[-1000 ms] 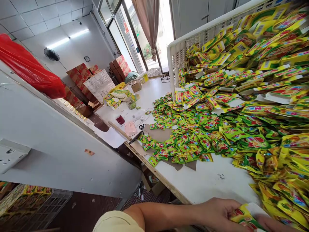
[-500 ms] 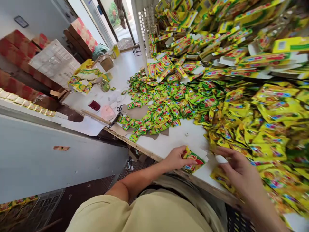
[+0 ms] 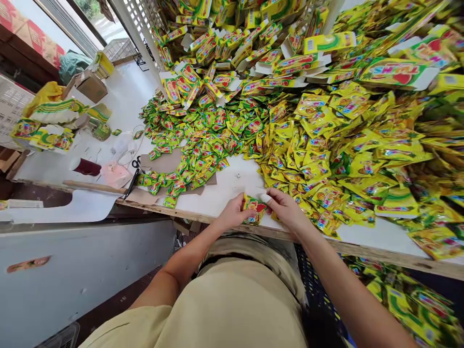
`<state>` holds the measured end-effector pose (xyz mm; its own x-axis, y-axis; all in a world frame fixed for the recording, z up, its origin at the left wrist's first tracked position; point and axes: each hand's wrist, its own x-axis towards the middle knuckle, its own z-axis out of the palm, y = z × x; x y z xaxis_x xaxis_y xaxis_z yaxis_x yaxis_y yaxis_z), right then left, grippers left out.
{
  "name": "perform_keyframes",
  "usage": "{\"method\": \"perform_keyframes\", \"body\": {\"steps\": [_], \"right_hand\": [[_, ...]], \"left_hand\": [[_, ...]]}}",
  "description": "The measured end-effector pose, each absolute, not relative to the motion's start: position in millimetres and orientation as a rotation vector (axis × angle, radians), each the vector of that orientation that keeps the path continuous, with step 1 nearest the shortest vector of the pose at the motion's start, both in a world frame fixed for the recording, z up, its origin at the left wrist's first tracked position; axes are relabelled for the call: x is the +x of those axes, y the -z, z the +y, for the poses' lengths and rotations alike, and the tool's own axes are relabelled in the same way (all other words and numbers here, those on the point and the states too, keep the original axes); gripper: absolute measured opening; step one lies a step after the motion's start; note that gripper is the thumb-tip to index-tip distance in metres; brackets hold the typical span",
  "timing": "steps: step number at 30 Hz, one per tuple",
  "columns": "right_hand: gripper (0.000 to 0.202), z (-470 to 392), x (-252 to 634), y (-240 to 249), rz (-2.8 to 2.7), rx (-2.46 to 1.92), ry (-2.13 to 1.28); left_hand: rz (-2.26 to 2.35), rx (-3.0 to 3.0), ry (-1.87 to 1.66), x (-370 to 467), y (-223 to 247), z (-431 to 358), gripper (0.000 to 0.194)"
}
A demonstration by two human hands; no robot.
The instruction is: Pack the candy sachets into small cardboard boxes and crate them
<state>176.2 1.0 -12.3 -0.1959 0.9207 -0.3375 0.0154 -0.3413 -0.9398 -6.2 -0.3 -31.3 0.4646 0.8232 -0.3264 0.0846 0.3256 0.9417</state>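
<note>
My left hand [image 3: 232, 214] and my right hand [image 3: 284, 207] meet at the near edge of the white table [image 3: 232, 186]. Both grip one small carton [image 3: 254, 209], printed yellow, green and red. The left hand holds its left side; the right hand's fingers press on its white flap at the top right. Just right of my hands lies a heap of yellow sachets [image 3: 326, 159]. A spread of small green sachets [image 3: 195, 140] covers the table beyond my hands. Flat printed cartons [image 3: 275, 58] spill from a white lattice crate [image 3: 139, 19] at the back.
Scissors [image 3: 133, 169], a wooden stick [image 3: 92, 186], a dark red cup [image 3: 85, 166] and pink cloth [image 3: 115, 174] lie at the table's left. A cardboard box [image 3: 90, 84] and packet bundles [image 3: 47, 125] sit farther left. A dark crate with packets [image 3: 398, 295] stands below the table, right.
The view has swung down and right onto the table. My right hand came in from the sachet heap and now grips the carton together with the left hand.
</note>
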Motion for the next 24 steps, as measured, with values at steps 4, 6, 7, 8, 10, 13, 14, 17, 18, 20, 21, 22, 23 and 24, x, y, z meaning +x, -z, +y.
{"method": "perform_keyframes", "body": {"steps": [4, 6, 7, 8, 10, 13, 14, 17, 18, 20, 21, 22, 23, 24], "right_hand": [[0.035, 9.6, 171.8, 14.1, -1.098, -1.326, -1.714], [0.036, 13.3, 171.0, 15.9, -1.015, -1.314, -1.783], [0.037, 14.8, 171.2, 17.0, -0.968, -1.295, -1.830], [0.038, 16.1, 171.6, 18.2, -0.920, -1.270, -1.887], [0.041, 18.6, 173.3, 20.1, -0.830, -1.204, -2.017], [0.043, 23.4, 176.3, 20.8, -0.736, -1.128, -2.160], [0.043, 25.6, 177.1, 20.3, -0.733, -1.116, -2.186], [0.038, 33.5, 178.1, 18.1, -0.807, -1.091, -2.225], [0.036, 36.0, 178.1, 17.5, -0.841, -1.080, -2.232], [0.034, 39.7, 177.9, 16.7, -0.883, -1.054, -2.251], [0.033, 40.8, 177.7, 16.5, -0.887, -1.043, -2.261], [0.033, 41.2, 177.4, 16.4, -0.878, -1.036, -2.271], [0.034, 41.0, 177.2, 16.2, -0.858, -1.031, -2.276], [0.034, 40.5, 176.9, 15.9, -0.832, -1.029, -2.279]], "left_hand": [[0.912, 1.079, -0.519, -9.7, 20.6, 5.9, 0.064], [0.874, 0.982, -0.477, -12.0, 18.9, 9.2, 0.064], [0.856, 0.915, -0.476, -12.8, 19.5, 10.5, 0.064], [0.841, 0.841, -0.485, -13.2, 20.6, 11.4, 0.064], [0.821, 0.706, -0.509, -13.4, 23.2, 12.6, 0.066], [0.821, 0.603, -0.501, -14.3, 24.2, 15.9, 0.063], [0.822, 0.580, -0.486, -15.3, 23.5, 18.0, 0.059], [0.806, 0.481, -0.373, -20.5, 20.2, 26.7, 0.049], [0.796, 0.447, -0.338, -22.3, 18.9, 29.7, 0.047], [0.777, 0.406, -0.297, -25.2, 16.4, 34.4, 0.046], [0.773, 0.400, -0.289, -26.0, 15.1, 36.0, 0.046], [0.771, 0.400, -0.284, -26.3, 13.8, 37.2, 0.046], [0.769, 0.402, -0.275, -26.2, 12.6, 37.9, 0.046], [0.767, 0.403, -0.264, -25.7, 11.4, 38.5, 0.045]]}}
